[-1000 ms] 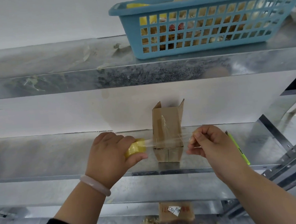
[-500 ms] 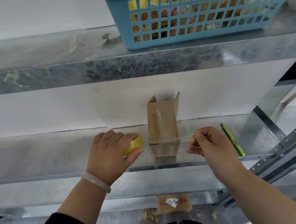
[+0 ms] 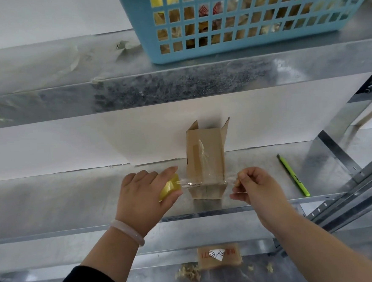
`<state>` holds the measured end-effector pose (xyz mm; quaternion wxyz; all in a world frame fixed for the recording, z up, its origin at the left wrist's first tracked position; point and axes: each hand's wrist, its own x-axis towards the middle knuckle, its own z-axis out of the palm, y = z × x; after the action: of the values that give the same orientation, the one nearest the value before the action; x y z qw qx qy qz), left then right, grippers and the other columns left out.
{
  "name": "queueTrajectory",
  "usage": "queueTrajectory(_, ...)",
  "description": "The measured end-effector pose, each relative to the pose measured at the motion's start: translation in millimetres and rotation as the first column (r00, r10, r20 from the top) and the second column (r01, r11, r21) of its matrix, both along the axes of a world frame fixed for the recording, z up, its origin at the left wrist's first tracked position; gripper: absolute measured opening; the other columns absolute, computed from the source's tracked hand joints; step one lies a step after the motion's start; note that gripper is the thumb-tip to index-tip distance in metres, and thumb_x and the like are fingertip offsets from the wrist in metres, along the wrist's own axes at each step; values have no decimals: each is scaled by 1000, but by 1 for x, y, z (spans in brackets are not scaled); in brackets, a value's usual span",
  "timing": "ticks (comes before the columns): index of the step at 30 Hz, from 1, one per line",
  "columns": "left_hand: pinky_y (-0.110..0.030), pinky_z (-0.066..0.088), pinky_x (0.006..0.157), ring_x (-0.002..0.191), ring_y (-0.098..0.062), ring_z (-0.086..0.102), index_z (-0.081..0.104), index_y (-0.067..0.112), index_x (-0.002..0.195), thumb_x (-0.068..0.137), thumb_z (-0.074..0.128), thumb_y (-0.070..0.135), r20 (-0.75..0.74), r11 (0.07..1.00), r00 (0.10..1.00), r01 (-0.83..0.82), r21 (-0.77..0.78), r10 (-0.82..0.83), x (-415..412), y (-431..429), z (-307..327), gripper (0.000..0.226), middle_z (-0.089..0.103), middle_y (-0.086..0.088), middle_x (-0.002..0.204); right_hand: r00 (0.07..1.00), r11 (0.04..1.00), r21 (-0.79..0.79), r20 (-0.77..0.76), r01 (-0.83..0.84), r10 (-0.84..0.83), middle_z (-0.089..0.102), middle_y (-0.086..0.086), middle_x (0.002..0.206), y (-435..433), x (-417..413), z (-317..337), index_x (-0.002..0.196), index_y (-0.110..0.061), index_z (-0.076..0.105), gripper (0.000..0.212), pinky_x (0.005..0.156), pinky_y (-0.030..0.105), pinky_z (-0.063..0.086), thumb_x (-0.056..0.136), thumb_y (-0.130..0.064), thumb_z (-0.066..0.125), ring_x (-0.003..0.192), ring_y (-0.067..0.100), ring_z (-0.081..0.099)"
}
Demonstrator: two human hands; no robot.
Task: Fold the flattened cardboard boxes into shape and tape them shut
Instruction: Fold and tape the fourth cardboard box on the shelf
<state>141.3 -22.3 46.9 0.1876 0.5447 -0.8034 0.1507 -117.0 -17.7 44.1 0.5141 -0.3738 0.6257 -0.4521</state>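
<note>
A small brown cardboard box (image 3: 206,159) stands upright on the middle metal shelf (image 3: 53,205), its top flaps open and clear tape running down its front. My left hand (image 3: 144,197) grips a yellow tape roll (image 3: 169,189) just left of the box. My right hand (image 3: 257,187) pinches the free end of the clear tape strip (image 3: 196,182) on the box's right. The strip stretches between my hands across the lower front of the box.
A green pen-like tool (image 3: 293,175) lies on the shelf to the right. A blue plastic basket (image 3: 251,43) full of items sits on the upper shelf. A cardboard piece with a white label (image 3: 219,256) lies on the shelf below. Metal uprights stand at right.
The view has tilted downward, so shelf and basket sit higher in frame. My left hand and roll moved slightly outward from the box; the tape strip stays stretched across the box front.
</note>
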Motion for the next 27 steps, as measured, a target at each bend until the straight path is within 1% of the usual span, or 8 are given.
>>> queueTrajectory(2, -36, 42, 70, 69, -19, 59, 48, 31, 138, 90, 45, 59, 16, 999, 999, 32, -6, -32, -2, -5, -2, 56, 63, 9, 74, 1000, 1000, 14, 21, 3, -3, 66, 6, 73, -3, 3, -5, 93, -7, 61, 15, 79, 44, 60, 101, -10, 48, 67, 17, 66)
queueTrajectory(5, -36, 43, 69, 68, -20, 58, 33, 33, 147, 94, 42, 54, 68, 994, 992, 107, -25, -105, -6, -12, -3, 57, 63, 7, 76, 1000, 1000, -4, 4, 12, -12, 67, 2, 70, -5, 7, -13, 91, -10, 60, 15, 81, 46, 60, 101, -9, 49, 67, 18, 67)
queueTrajectory(10, -34, 38, 66, 64, -17, 52, 29, 39, 147, 97, 40, 51, 106, 985, 980, 167, 34, -170, -9, -19, -5, 52, 55, 8, 72, 998, 996, -52, -19, 66, -67, 70, 0, 69, -3, 13, -20, 89, -13, 58, 15, 84, 43, 58, 101, -10, 49, 73, 22, 71)
queueTrajectory(16, -32, 38, 63, 60, -15, 51, 30, 37, 146, 96, 40, 51, 108, 981, 976, 180, 77, -188, -10, -24, -2, 53, 52, 11, 67, 998, 998, -9, -17, 56, -56, 75, -2, 86, -5, 20, -32, 94, -18, 67, 10, 89, 41, 57, 97, -23, 59, 86, 14, 72)
queueTrajectory(20, -31, 40, 61, 58, -15, 51, 33, 33, 145, 96, 38, 51, 105, 975, 972, 201, 93, -211, -9, -28, -3, 53, 52, 10, 65, 932, 988, 63, 329, 141, -154, 76, 7, 92, -5, 25, -40, 96, -11, 73, 14, 91, 38, 55, 88, -20, 67, 92, 24, 72)
queueTrajectory(22, -31, 41, 61, 57, -15, 51, 34, 32, 145, 96, 38, 51, 88, 971, 971, 215, 103, -224, -8, -31, -4, 52, 52, 10, 65, 815, 966, 199, 524, 167, -249, 74, 12, 93, -7, 27, -42, 99, -6, 73, 30, 82, 34, 57, 75, -23, 72, 84, 25, 70)
queueTrajectory(24, -31, 41, 60, 57, -15, 51, 35, 32, 144, 95, 38, 50, 75, 968, 969, 227, 102, -235, -9, -33, -5, 53, 52, 10, 64, 726, 952, 276, 628, 129, -280, 71, 14, 89, -10, 24, -42, 102, -2, 71, 36, 68, 29, 58, 71, -20, 73, 72, 18, 66)
queueTrajectory(27, -30, 42, 60, 56, -14, 51, 36, 31, 144, 95, 38, 50, 53, 961, 964, 255, 110, -262, -10, -35, -5, 52, 52, 10, 63, 713, 920, 380, 620, 94, -329, 72, 15, 79, -10, 19, -42, 92, 0, 69, 7, 58, 28, 59, 85, -3, 68, 63, 17, 67)
